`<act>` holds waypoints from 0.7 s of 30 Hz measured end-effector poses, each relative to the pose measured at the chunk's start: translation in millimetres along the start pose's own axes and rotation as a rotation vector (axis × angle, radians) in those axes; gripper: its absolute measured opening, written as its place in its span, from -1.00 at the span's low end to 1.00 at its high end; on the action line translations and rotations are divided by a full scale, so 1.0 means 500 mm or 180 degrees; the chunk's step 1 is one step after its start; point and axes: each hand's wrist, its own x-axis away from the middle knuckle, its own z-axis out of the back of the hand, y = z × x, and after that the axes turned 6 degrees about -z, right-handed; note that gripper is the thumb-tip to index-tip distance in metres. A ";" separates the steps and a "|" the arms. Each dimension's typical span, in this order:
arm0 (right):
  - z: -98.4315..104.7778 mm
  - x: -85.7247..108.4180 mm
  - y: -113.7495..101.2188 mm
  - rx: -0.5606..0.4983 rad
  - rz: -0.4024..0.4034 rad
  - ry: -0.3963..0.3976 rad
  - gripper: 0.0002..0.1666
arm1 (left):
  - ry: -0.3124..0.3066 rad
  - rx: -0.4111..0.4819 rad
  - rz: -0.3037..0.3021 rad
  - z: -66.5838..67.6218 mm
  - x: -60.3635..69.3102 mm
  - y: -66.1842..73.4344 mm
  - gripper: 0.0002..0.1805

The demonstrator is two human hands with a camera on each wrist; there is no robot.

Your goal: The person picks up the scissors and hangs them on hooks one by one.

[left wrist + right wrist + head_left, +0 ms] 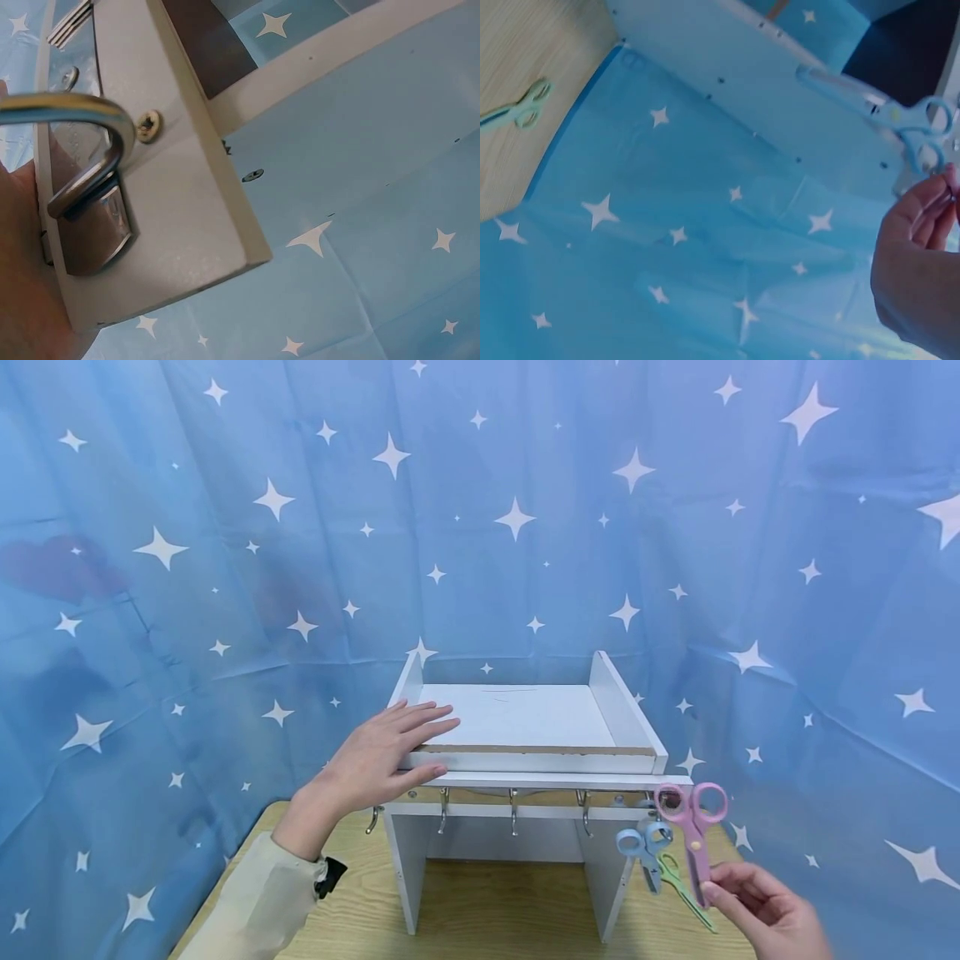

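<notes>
In the head view my right hand (780,910) pinches pink scissors (696,843) by the blades, handle rings up. One ring overlaps the right end of a white shelf's (528,779) hook rail; whether a hook passes through it I cannot tell. Just left of them hang blue scissors (647,852), also in the right wrist view (900,116). Green scissors (517,109) lie on the wooden table. My left hand (382,756) rests on the shelf's left front corner, fingers spread over the top. The left wrist view shows a metal hook (97,150) close by.
Metal hooks (513,814) line the shelf's front rail. White side panels (408,877) stand on the wooden table (510,910) below. A blue curtain (480,593) with white stars surrounds the table at the back and sides.
</notes>
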 end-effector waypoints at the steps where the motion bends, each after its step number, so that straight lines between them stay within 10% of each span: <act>1: -0.006 0.002 0.002 0.0052 0.0023 -0.0015 -0.94 | 0.0001 -0.0004 -0.0005 0.000 0.000 0.000 -0.35; 21: -0.099 0.036 0.016 0.0395 -0.0260 -0.0316 -0.81 | 0.0020 -0.0017 0.0005 -0.001 0.000 0.000 -0.35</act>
